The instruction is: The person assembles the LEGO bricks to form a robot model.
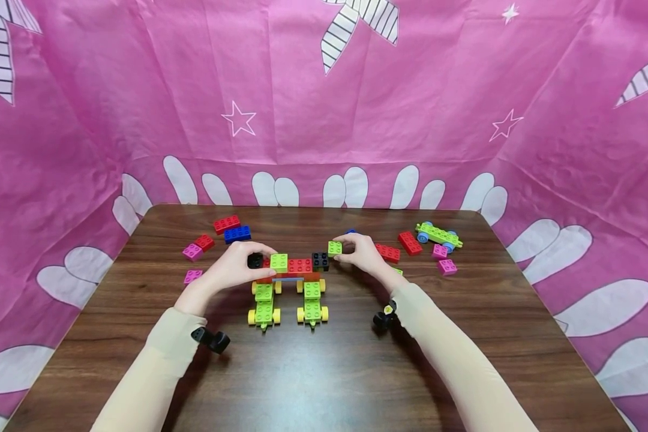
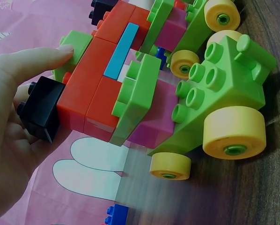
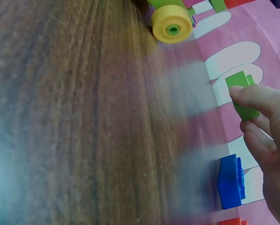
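A toy of building bricks (image 1: 299, 266) stands mid-table: red bricks (image 2: 84, 84) bridge two lime-green wheeled bases (image 2: 215, 89) with yellow wheels, pink bricks (image 2: 156, 115) between. A black brick (image 2: 40, 105) sits at its left end and another black brick (image 1: 320, 260) at its right end. My left hand (image 1: 240, 264) reaches round the left end, thumb and finger pinching a lime-green brick (image 1: 278, 263) on top of the red. Just right of the toy, my right hand (image 1: 360, 252) pinches a lime-green brick (image 3: 243, 96), held apart from the toy and above the table.
Red, blue and pink bricks (image 1: 192, 252) lie at the back left. More red bricks (image 1: 409, 243), pink bricks (image 1: 447, 267) and a green wheeled base (image 1: 437, 234) with blue wheels lie at the right. A blue brick (image 3: 231, 182) lies behind my right hand. Pink curtain (image 1: 302, 120) encloses the table.
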The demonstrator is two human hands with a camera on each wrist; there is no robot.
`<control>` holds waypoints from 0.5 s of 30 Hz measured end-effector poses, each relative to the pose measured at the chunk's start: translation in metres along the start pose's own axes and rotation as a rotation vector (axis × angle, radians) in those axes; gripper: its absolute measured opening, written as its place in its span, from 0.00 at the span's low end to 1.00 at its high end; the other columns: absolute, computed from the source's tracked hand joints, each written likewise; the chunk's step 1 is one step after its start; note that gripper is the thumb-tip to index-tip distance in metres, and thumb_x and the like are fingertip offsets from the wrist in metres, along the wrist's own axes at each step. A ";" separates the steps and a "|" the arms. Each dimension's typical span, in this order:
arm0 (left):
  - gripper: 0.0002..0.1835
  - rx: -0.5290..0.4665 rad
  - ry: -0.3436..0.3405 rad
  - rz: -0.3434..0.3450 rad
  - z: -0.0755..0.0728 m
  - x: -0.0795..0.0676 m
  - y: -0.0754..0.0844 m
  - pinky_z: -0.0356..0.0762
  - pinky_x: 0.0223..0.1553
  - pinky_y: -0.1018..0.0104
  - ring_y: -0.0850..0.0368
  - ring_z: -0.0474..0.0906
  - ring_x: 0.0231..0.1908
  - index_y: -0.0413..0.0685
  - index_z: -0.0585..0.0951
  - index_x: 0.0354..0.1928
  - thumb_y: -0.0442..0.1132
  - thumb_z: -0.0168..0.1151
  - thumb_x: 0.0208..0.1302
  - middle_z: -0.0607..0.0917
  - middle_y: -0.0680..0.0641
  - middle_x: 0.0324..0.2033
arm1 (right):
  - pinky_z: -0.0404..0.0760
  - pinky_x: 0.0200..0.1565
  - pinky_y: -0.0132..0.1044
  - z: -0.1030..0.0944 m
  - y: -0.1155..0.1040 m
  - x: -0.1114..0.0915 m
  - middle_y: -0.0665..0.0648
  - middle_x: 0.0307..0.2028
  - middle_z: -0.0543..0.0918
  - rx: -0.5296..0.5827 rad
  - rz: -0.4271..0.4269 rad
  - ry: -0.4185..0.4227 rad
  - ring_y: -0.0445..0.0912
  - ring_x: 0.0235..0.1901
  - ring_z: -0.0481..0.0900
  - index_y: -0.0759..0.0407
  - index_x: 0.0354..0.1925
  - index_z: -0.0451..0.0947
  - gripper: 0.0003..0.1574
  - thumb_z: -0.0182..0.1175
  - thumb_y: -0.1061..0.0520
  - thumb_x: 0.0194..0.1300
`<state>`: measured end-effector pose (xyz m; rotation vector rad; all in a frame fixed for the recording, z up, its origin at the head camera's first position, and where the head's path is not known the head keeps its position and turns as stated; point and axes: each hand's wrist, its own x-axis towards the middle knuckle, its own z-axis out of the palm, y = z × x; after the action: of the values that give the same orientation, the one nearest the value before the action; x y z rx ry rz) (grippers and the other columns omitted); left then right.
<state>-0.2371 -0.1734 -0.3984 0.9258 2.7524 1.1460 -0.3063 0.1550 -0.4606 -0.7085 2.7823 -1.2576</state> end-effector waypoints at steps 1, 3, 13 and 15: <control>0.21 0.000 -0.001 -0.001 0.000 0.000 0.000 0.79 0.50 0.51 0.49 0.81 0.46 0.42 0.83 0.50 0.43 0.72 0.55 0.86 0.46 0.45 | 0.82 0.49 0.46 -0.001 0.000 -0.001 0.59 0.45 0.85 -0.001 -0.005 0.008 0.52 0.44 0.83 0.60 0.52 0.81 0.25 0.72 0.59 0.54; 0.21 -0.001 -0.004 -0.009 0.000 0.000 -0.001 0.79 0.51 0.51 0.49 0.81 0.47 0.43 0.83 0.50 0.43 0.72 0.55 0.86 0.46 0.45 | 0.81 0.49 0.46 -0.002 -0.002 -0.003 0.59 0.45 0.85 0.002 -0.013 0.025 0.52 0.45 0.83 0.59 0.52 0.81 0.25 0.72 0.59 0.54; 0.21 0.011 0.000 0.006 0.000 0.000 -0.001 0.79 0.50 0.51 0.48 0.81 0.46 0.42 0.83 0.50 0.43 0.72 0.55 0.87 0.46 0.44 | 0.81 0.49 0.53 -0.013 -0.020 -0.009 0.60 0.46 0.84 0.037 -0.073 0.134 0.55 0.45 0.83 0.60 0.50 0.82 0.24 0.73 0.59 0.53; 0.21 0.009 0.002 0.012 0.000 0.000 0.000 0.80 0.49 0.51 0.47 0.81 0.45 0.42 0.83 0.50 0.43 0.72 0.55 0.87 0.45 0.44 | 0.81 0.48 0.54 -0.014 -0.024 -0.010 0.61 0.46 0.84 0.044 -0.082 0.148 0.55 0.44 0.83 0.60 0.50 0.82 0.24 0.73 0.59 0.53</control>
<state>-0.2373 -0.1732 -0.3984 0.9443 2.7597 1.1384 -0.2907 0.1550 -0.4352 -0.7651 2.8571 -1.4382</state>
